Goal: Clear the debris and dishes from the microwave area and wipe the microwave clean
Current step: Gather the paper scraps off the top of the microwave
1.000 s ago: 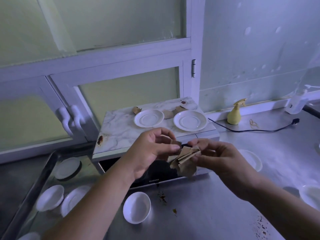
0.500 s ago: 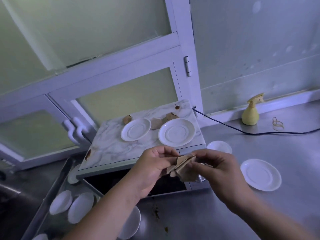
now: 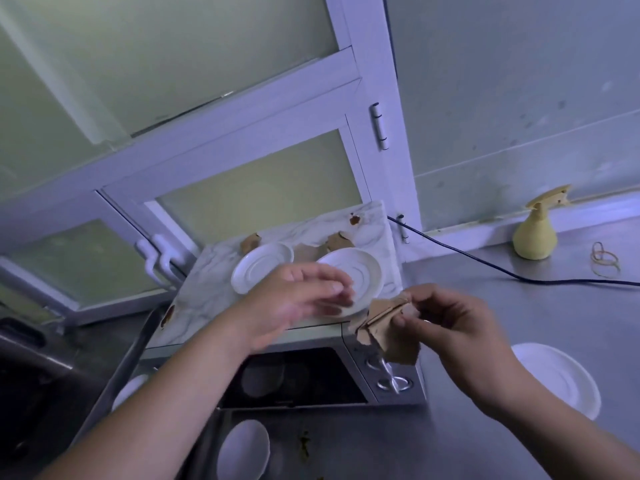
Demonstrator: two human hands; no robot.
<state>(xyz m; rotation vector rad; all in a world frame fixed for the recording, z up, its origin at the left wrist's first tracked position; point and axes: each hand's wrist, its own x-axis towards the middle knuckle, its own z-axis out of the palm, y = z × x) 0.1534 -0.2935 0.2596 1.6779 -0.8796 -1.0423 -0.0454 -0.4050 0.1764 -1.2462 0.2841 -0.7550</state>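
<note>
The right hand [image 3: 450, 327] pinches a bunch of torn brown cardboard scraps [image 3: 384, 332] between thumb and fingertips, holding them in the air just in front of the microwave's [image 3: 311, 375] top right corner, above its control knobs [image 3: 391, 382]. The scraps hang down and to the left from the grip, crumpled and overlapping.

The left hand [image 3: 298, 299] is empty, with its fingers loosely spread and slightly blurred. It is over the front part of the microwave's marble-patterned top [image 3: 204, 289], its fingertips in front of the near edge of the right saucer [image 3: 356, 271]; whether they touch it cannot be told. The two hands are apart, with the scraps between them.

Two white saucers sit side by side on the microwave top, the left saucer [image 3: 259, 268] just beside the right one. Behind them lie more brown scraps [image 3: 337, 241] and another piece [image 3: 250, 241], and a small brown bit [image 3: 354, 220] rests near the back right corner. A rusty stain [image 3: 169, 313] marks the front left edge of the top.

On the steel counter [image 3: 519, 306], to the right of the microwave, a white plate [image 3: 561, 375] lies partly behind the right wrist. A yellow spray bottle [image 3: 535, 233] stands by the wall, with rubber bands [image 3: 604, 259] near it and a black cord [image 3: 485, 263] running across. A white bowl [image 3: 244, 448] sits in front of the microwave.
</note>
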